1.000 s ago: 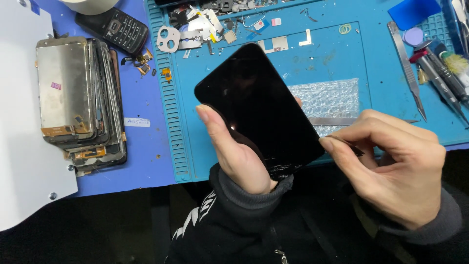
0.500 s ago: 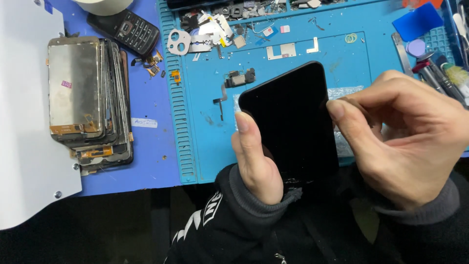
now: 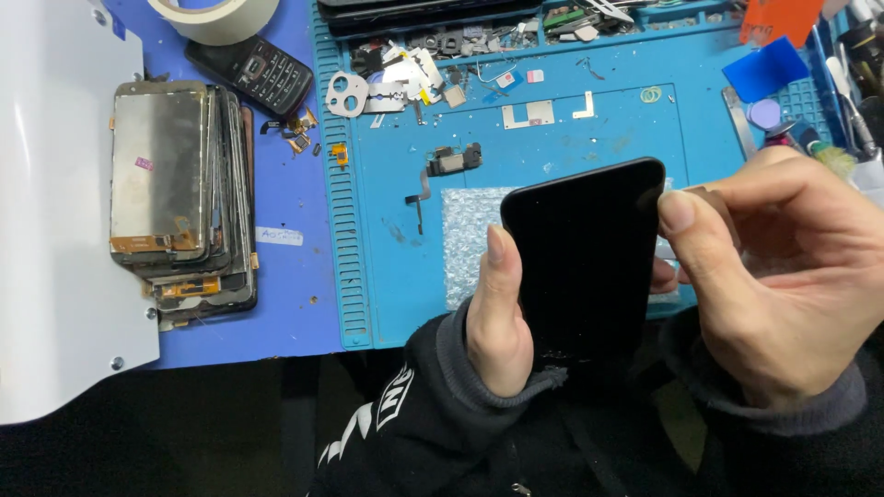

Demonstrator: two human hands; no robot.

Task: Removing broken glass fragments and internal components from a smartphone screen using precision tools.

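Black smartphone [image 3: 585, 262] held upright over the blue repair mat [image 3: 589, 138], both hands gripping.

The left hand [image 3: 497, 317] clasps the phone's left edge, thumb along it; the right hand [image 3: 764, 276] pinches the right edge with its fingers [image 3: 680, 213]. Compared with half a second earlier, the phone stands straighter and the flex-cable part [image 3: 451, 166] on the mat, up-left of the phone, lies fully uncovered.

A left hand [image 3: 500, 317] grips the left edge of a black phone screen [image 3: 585, 258], held upright over a blue work mat [image 3: 571, 138]. The right hand [image 3: 764, 276] pinches its right edge at three o'clock. A stack of old screens [image 3: 175, 193] lies at nine o'clock, a keypad phone [image 3: 250, 72] at eleven.
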